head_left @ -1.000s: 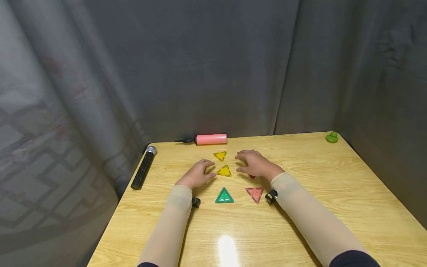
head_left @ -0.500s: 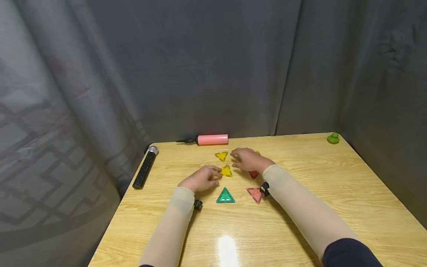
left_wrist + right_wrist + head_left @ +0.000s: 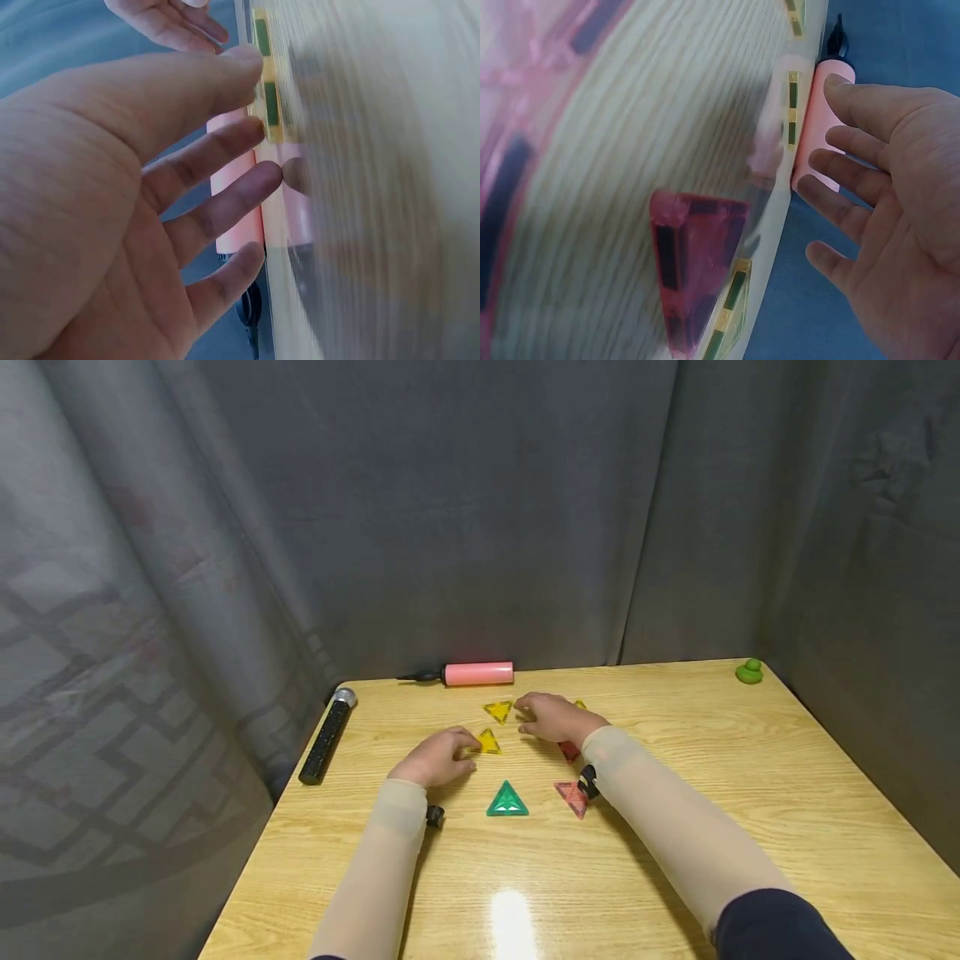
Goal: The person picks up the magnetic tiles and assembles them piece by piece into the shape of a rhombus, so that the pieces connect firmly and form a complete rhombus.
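My left hand (image 3: 438, 757) is low over the table, its fingertips at the left edge of a yellow triangular tile (image 3: 491, 742). In the left wrist view its thumb and fingers are spread, with a yellow tile edge (image 3: 271, 105) close by the thumb and index tips. My right hand (image 3: 555, 718) hovers with loosely bent fingers just right of a second yellow triangular tile (image 3: 498, 711). It holds nothing in the right wrist view. Beneath that hand lie a red triangular tile (image 3: 697, 255) and a third yellow tile (image 3: 731, 311), both partly covered in the head view.
Nearer me lie a green triangular tile (image 3: 507, 800) and a pink one (image 3: 571, 797), which the right wrist camera partly covers. A pink hand pump (image 3: 477, 674) lies along the back edge. A black microphone (image 3: 327, 739) is at the left edge, a small green object (image 3: 749, 672) at the back right corner.
My left hand reached right onto the nearer yellow tile, then slid it left a little. My right hand moved slightly left, toward the far yellow tile, uncovering more of the red tile.
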Demonstrator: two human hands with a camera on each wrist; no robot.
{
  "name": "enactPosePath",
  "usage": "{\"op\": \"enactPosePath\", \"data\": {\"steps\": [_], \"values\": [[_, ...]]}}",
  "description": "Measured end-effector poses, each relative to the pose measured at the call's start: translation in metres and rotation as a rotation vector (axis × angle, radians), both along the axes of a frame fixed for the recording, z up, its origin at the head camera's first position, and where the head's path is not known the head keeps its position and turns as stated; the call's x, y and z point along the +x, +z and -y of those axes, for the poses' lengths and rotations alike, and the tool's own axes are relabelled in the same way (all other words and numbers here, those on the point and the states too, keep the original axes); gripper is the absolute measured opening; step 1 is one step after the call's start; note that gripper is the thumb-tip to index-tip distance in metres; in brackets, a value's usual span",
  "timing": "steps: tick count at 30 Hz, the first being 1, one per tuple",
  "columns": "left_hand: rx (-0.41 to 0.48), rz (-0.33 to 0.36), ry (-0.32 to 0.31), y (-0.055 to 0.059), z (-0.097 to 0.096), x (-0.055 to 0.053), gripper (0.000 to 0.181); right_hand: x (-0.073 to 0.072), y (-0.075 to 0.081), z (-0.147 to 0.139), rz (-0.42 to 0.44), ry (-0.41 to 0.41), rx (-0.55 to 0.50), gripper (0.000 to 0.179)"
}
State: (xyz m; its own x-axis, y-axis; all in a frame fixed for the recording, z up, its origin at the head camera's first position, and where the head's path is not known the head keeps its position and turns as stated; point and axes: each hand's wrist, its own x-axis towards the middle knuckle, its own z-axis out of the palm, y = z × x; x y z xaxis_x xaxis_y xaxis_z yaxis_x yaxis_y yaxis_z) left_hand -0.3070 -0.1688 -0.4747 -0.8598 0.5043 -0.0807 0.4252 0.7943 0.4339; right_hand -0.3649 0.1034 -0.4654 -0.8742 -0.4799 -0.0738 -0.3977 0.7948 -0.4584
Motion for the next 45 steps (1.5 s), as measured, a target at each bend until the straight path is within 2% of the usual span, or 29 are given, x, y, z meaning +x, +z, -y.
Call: {"op": "enactPosePath", "data": {"steps": [4, 9, 17, 23, 32, 45], "values": [[0.004, -0.012, 0.027, 0.002, 0.006, 0.002, 0.034, -0.002, -0.001, 0.004, 0.017, -0.001, -0.011, 0.058], [0.033, 0.0, 0.095, 0.006, 0.013, 0.003, 0.031, -0.005, -0.004, 0.008, 0.009, 0.011, -0.014, 0.058], [0.053, -0.013, 0.181, -0.001, 0.026, -0.002, 0.027, -0.006, -0.005, 0.016, -0.025, 0.083, -0.023, 0.056], [0.057, -0.044, 0.205, -0.006, 0.03, -0.007, 0.028, -0.004, -0.004, 0.022, -0.014, 0.084, -0.035, 0.055], [0.082, -0.057, 0.229, -0.008, 0.029, -0.005, 0.029, -0.003, -0.009, 0.022, 0.021, 0.08, 0.014, 0.053], [0.104, -0.036, 0.232, -0.006, 0.026, -0.002, 0.035, 0.0, -0.006, 0.01, -0.02, 0.12, 0.033, 0.048]]}}
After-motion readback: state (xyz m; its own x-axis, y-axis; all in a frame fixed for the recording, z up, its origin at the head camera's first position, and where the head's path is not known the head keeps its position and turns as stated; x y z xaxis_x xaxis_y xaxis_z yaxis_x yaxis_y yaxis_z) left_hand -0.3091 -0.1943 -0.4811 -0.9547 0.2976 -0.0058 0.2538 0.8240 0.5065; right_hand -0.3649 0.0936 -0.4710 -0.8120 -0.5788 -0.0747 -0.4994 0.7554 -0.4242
